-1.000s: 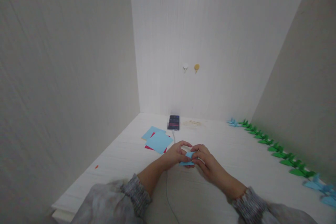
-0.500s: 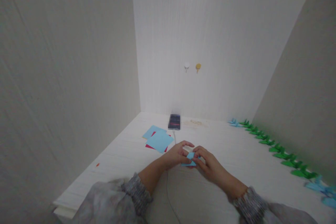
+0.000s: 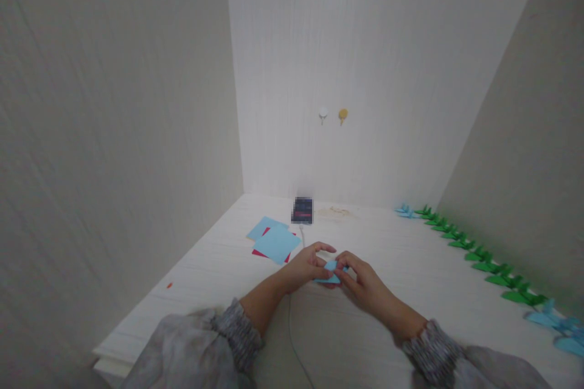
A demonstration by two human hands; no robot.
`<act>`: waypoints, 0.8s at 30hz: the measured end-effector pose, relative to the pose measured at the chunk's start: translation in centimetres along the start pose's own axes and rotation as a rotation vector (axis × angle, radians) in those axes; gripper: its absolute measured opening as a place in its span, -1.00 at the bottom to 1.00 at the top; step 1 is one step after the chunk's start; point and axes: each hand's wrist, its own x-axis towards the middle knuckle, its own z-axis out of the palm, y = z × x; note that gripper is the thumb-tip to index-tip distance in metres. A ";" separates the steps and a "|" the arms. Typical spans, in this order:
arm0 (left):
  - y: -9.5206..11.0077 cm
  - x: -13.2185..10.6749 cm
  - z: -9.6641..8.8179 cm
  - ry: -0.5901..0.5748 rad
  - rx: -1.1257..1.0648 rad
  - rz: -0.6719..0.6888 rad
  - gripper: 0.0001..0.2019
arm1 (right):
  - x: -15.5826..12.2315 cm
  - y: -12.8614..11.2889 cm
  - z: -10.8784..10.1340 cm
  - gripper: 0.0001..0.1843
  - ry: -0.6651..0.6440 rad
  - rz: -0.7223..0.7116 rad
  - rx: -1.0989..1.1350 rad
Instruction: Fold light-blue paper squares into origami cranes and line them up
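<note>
A small folded piece of light blue paper (image 3: 331, 274) is held between my two hands, just above the white table. My left hand (image 3: 306, 267) grips its left side, thumb on top, with the index finger arched away from the paper. Thumb and fingertips of my right hand (image 3: 359, 278) pinch the paper's right side. Parts of the paper are covered by my fingers. Some reddish colour shows under its lower edge; I cannot tell whether that is paper or fingertips.
Left of my hands lie light blue sheets (image 3: 277, 244) over red ones (image 3: 261, 253). A phone-like device (image 3: 302, 211), blurred, stands by the back wall with a white cable (image 3: 291, 328). Folded green paper figures (image 3: 488, 266) and blue ones (image 3: 542, 318) line the right. An orange scrap (image 3: 170, 285) lies left.
Both hands stay on the folded blue paper, with only slight finger movement. The whole view has shifted very slightly.
</note>
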 end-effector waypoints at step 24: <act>0.0 0.0 0.0 0.076 0.075 0.020 -0.59 | -0.1 0.1 0.7 -0.89 0.084 -0.040 -0.074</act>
